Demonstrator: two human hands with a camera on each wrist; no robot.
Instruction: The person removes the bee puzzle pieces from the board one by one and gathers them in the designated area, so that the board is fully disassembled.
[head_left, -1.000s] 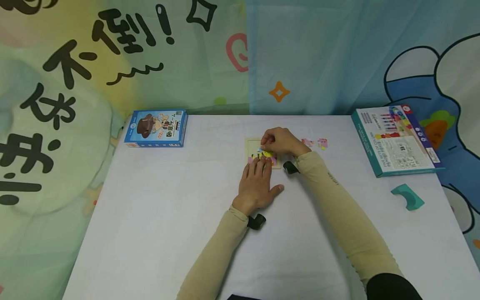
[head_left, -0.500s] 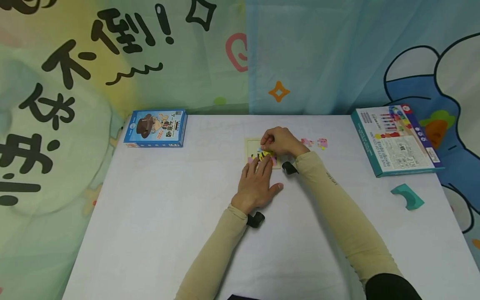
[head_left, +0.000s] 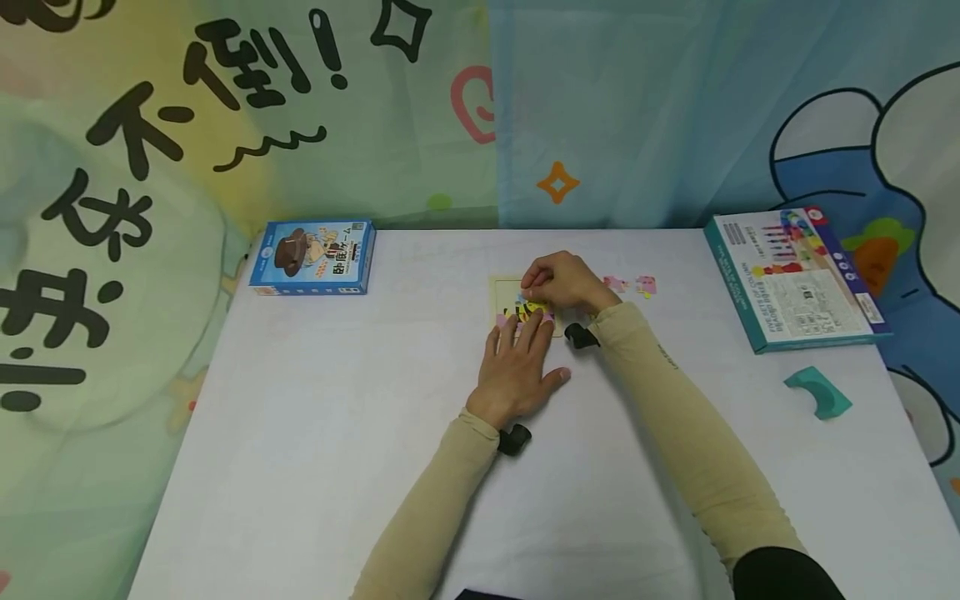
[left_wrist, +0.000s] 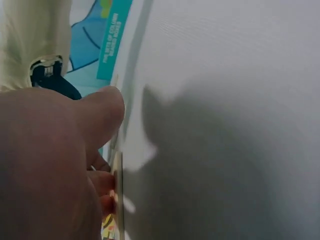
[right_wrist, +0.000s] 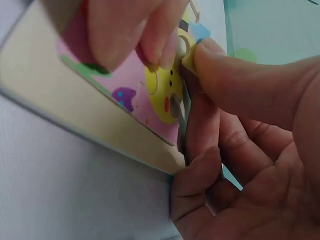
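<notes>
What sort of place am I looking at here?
Probably an indoor play corner or a staged tabletop, I can't say which: a white table stands before a cartoon-printed cloth, with a small jigsaw and a blue game-like box on it.

- Right grip (head_left: 566, 283): thumb (right_wrist: 240, 82) set against curled fingers (right_wrist: 200, 170) in a firm pinch, the hand directed leftward.
- Right forearm (head_left: 690, 433): pale-sleeved, running obliquely from the right grip toward the viewer and outward to the right.
- Left grip (head_left: 517, 371): palm down, fingers extended and slightly parted, their tips just beside the right grip, on its near side.
- Left thumb (left_wrist: 102, 112): abducted, clear of the neighbouring fingers.
- Left forearm (head_left: 431, 500): likewise sleeved, slanting from the left grip toward the viewer and leftward.
</notes>
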